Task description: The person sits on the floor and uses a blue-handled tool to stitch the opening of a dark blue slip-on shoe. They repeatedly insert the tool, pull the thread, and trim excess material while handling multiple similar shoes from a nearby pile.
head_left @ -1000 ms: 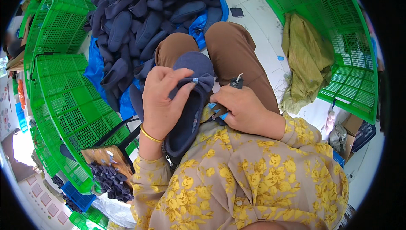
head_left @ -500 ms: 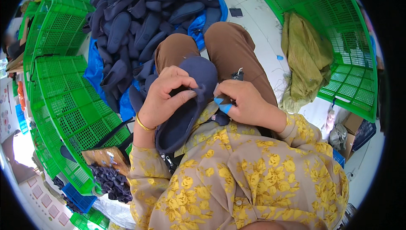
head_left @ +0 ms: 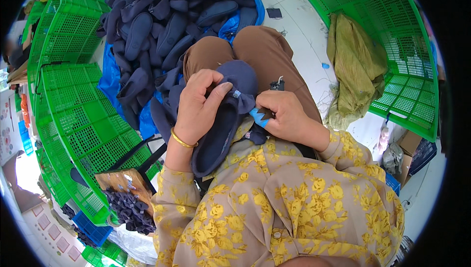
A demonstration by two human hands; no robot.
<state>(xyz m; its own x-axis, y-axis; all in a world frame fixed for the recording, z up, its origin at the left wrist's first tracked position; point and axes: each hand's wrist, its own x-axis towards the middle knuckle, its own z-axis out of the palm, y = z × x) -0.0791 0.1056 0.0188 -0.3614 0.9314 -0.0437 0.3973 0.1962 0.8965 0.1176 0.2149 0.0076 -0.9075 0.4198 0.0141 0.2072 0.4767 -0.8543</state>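
Note:
A navy fabric slipper (head_left: 214, 144) lies across my lap, its toe toward my knees and its opening toward me. My left hand (head_left: 198, 105), with a gold bangle at the wrist, pinches the upper's edge between thumb and fingers. On the upper sits a small navy bow (head_left: 240, 101) with a pale band at its middle. My right hand (head_left: 282, 112) is closed at the bow's right end, blue tape round a finger; a small dark jagged piece shows by that finger. Another navy bow (head_left: 256, 135) lies on my lap just below it.
A large heap of navy slippers (head_left: 171, 31) rests on a blue sheet (head_left: 109, 88) ahead left. Green mesh crates (head_left: 68, 95) stand at left, another crate (head_left: 409, 85) at right with an olive sack (head_left: 353, 66). Beside my left arm, many bows (head_left: 128, 212) lie by a wooden board (head_left: 128, 184).
The slipper and my left hand have shifted slightly right. The bow now shows on the upper beside my right fingers, which have moved a little toward my knees.

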